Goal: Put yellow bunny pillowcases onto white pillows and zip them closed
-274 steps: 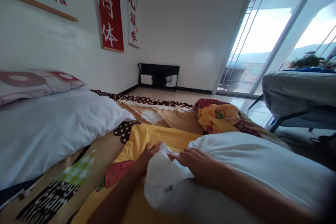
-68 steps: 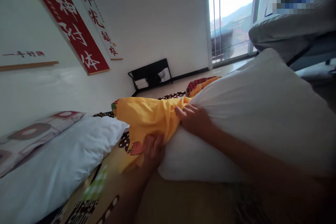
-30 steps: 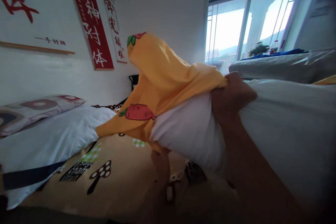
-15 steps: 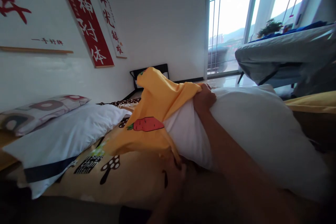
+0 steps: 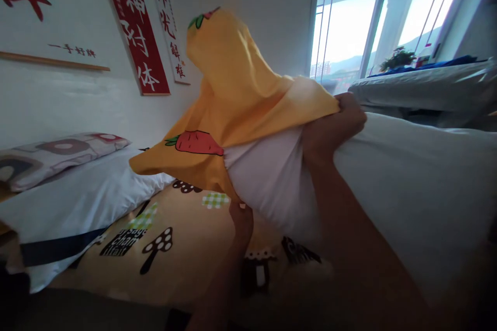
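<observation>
A yellow pillowcase (image 5: 248,77) with a red carrot print is drawn partway over one end of a white pillow (image 5: 388,176). Its far end rises loose and puffed above the bed. My right hand (image 5: 336,124) grips the upper edge of its opening, fingers closed on the yellow cloth beside the pillow. Lower down, my left hand (image 5: 243,220) is closed on the bottom edge of the opening, its fingertips partly covered by fabric. The pillow's covered end is hidden within the case, and my right forearm crosses in front of its white side.
Below lies a beige printed bed cover (image 5: 186,248). To the left are a white pillow with a dark band (image 5: 77,212) and a patterned pillow (image 5: 66,152) against the wall. A cloth-covered table (image 5: 423,83) with a plant (image 5: 399,57) stands near the window (image 5: 349,31).
Both hands have lifted the pillowcase and the pillow end higher. My right hand has moved up and to the right, and the case's far end now puffs up well above the bed.
</observation>
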`<state>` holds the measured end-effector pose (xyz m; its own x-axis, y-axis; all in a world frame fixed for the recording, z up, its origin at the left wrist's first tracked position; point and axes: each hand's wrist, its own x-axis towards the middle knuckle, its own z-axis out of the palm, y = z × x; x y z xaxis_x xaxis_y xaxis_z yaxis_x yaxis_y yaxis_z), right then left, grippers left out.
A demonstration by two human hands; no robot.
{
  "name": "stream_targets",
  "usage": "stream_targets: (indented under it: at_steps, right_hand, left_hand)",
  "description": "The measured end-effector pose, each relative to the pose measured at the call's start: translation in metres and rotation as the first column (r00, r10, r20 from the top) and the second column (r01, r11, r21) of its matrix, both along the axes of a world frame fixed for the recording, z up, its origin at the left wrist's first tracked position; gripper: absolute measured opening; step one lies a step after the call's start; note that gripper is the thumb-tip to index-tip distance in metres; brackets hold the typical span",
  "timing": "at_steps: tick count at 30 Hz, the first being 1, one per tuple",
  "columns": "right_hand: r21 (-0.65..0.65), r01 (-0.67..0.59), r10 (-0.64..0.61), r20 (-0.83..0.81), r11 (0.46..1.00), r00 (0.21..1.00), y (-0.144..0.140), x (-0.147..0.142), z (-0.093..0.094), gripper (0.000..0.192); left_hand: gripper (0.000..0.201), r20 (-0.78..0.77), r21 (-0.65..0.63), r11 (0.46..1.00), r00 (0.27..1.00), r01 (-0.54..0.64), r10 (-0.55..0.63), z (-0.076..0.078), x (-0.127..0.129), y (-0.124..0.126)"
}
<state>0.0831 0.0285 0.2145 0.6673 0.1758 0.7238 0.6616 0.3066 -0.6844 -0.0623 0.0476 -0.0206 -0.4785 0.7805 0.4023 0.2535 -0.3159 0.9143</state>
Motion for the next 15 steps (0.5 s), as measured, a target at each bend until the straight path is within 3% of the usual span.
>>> stream_targets:
  at_steps: [5, 10, 12, 15]
  right_hand:
    - [0.078, -0.006, 0.014, -0.106, 0.997, 0.994, 0.008, 0.029, 0.0, 0.017]
    - [-0.077, 0.01, -0.02, -0.123, 0.997, 0.992, 0.017, 0.038, -0.008, 0.023]
    - [-0.207, 0.039, -0.05, -0.048, 0.977, 0.998, 0.021, 0.031, -0.013, 0.024]
    - [-0.378, 0.033, 0.033, 0.167, 0.925, 0.985, 0.029, 0.022, -0.027, 0.023]
  left_hand:
    - [0.015, -0.188, 0.012, 0.997, 0.98, 0.073, -0.07, -0.012, 0.01, -0.033]
    - [0.02, -0.428, -0.073, 0.972, 0.874, 0.222, -0.231, -0.015, 0.041, -0.072]
    - [0.02, -0.544, -0.152, 0.924, 0.75, 0.352, -0.375, -0.005, 0.052, -0.091]
    - [0.016, -0.717, -0.282, 0.782, 0.419, 0.555, -0.556, 0.023, 0.048, -0.128]
